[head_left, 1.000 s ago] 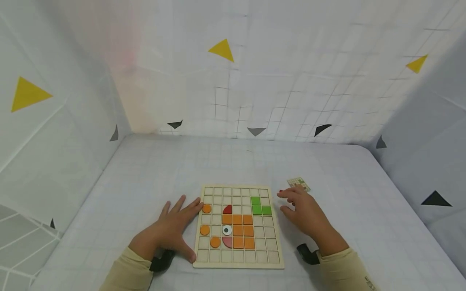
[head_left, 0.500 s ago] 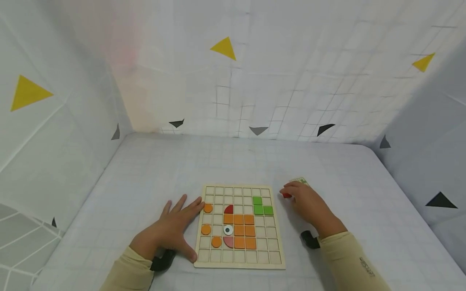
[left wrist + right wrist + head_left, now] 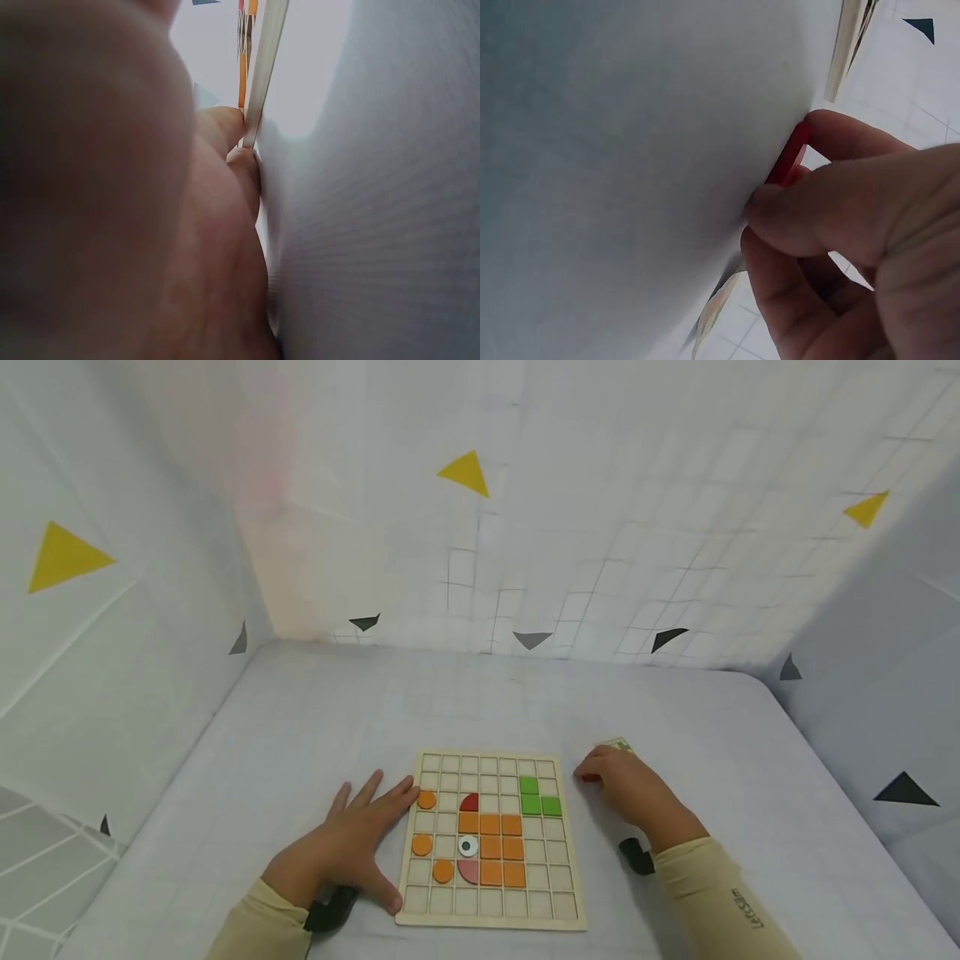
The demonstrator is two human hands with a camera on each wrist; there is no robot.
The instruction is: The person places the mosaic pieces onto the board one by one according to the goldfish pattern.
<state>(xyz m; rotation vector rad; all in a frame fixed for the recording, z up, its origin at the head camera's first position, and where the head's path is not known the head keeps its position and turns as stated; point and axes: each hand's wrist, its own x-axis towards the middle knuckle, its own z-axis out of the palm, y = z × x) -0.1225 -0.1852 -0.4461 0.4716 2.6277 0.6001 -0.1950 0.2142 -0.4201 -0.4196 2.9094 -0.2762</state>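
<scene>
My left hand (image 3: 345,843) lies spread at the left edge of a wooden grid board (image 3: 553,902), its fingertips and thumb touching the edge. On the board are orange squares (image 3: 491,847), orange discs (image 3: 422,844), green squares (image 3: 530,805), a dark red quarter-circle (image 3: 469,802), a pink quarter-circle (image 3: 468,871) and an eye disc (image 3: 468,846). Right of the board, my right hand (image 3: 626,789) pinches a small red tile (image 3: 787,156) between thumb and finger, low at the table surface in the right wrist view. In the head view my fingers hide this tile.
A small pattern card (image 3: 619,744) lies just beyond my right hand, partly covered by it. White cloth walls with yellow triangles (image 3: 465,473) and dark triangles enclose the table (image 3: 337,702) at the back and sides. Black wrist bands (image 3: 636,857) show under the sleeves.
My right hand has come down onto the red tile beside the board, and its fingers have closed on it. My left hand stays at the board's edge. The head view has tilted slightly.
</scene>
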